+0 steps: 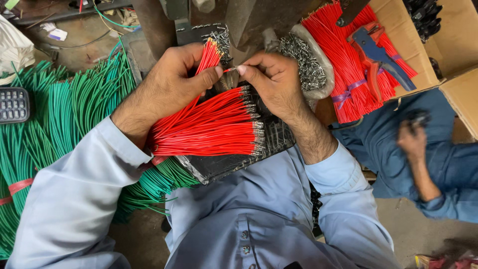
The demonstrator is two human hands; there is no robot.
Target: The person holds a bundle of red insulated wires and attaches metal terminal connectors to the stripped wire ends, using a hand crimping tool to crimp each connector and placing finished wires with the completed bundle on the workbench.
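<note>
Hands | left hand (172, 74) grips red wire bunch (208, 57) | right hand (271, 79) pinches one wire (230, 69) | finished pile (214, 129) large, few left

Glossy red plastic-sheathed wires (209, 127) tipped with bright metal lie at centre; at eleven o'clock, matt green wires (74, 104); at one o'clock, shiny metal terminals (306, 62) beside matt brown cardboard (403, 35).
</note>
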